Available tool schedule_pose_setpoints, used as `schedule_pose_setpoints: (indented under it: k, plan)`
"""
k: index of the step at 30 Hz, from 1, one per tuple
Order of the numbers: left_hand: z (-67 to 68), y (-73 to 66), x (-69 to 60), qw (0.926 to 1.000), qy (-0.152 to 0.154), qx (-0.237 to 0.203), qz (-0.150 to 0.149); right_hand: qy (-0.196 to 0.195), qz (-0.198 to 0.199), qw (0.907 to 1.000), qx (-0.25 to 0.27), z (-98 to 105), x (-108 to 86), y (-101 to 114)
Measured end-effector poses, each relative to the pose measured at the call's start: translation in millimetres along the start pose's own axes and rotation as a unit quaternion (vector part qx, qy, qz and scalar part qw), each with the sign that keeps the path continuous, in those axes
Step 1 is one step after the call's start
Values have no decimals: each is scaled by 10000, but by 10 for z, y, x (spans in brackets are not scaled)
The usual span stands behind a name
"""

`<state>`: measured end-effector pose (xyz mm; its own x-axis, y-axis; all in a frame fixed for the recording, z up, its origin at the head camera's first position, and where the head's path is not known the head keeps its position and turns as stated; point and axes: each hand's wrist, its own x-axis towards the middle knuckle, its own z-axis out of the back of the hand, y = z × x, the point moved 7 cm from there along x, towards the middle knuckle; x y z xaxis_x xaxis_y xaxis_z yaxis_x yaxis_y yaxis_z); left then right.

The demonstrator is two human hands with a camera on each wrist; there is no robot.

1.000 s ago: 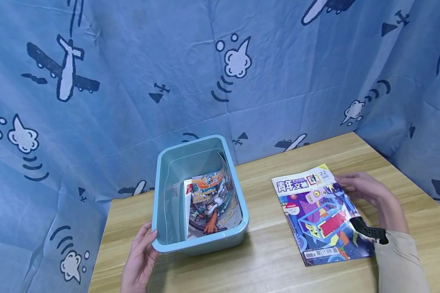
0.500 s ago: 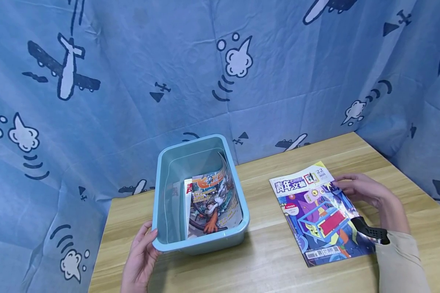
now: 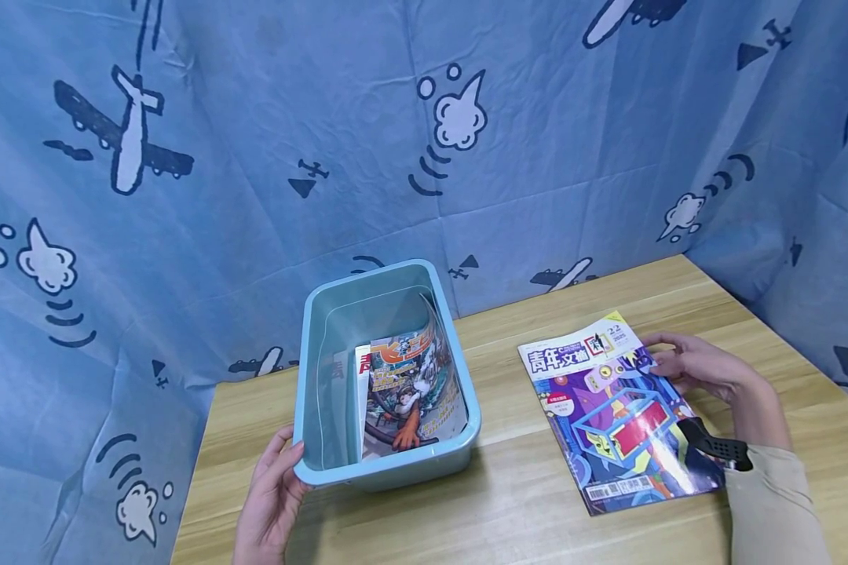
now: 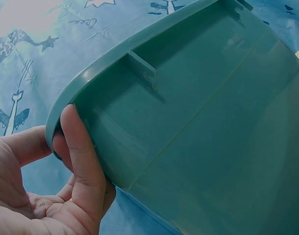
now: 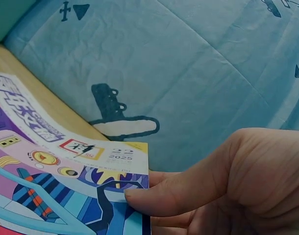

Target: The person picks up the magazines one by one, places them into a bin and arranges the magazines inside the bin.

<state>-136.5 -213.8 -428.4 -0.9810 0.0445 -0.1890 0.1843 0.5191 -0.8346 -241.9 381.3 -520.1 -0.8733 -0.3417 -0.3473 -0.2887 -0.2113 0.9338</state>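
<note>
A blue-green plastic basin stands on the wooden table, its near left corner gripped by my left hand. In the left wrist view, the thumb and fingers of that hand pinch the basin's rim. Inside lies a comic magazine with an orange title, over another one with a white edge. To the right, a colourful magazine lies face up, its right edge held by my right hand. The right wrist view has the thumb on top of this magazine and fingers beneath.
Light wooden table spans the front, between basin and magazine as well. A blue curtain printed with airplanes hangs behind and at both sides. A black strap piece sits on my right wrist by the beige sleeve.
My right hand has closed from beside the magazine onto its right edge, and the magazine has shifted slightly left. My left hand and the basin stay put.
</note>
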Motion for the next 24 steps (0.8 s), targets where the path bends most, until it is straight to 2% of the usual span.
schedule_pose_setpoints:
  k: [18,24]
  plan:
    - [-12,-4,0,10000,0,18,3,275,114,9995,134,-40,20,9]
    - [-9,-3,2,10000,-30,18,21,126,228,9997,-31,-51,62,4]
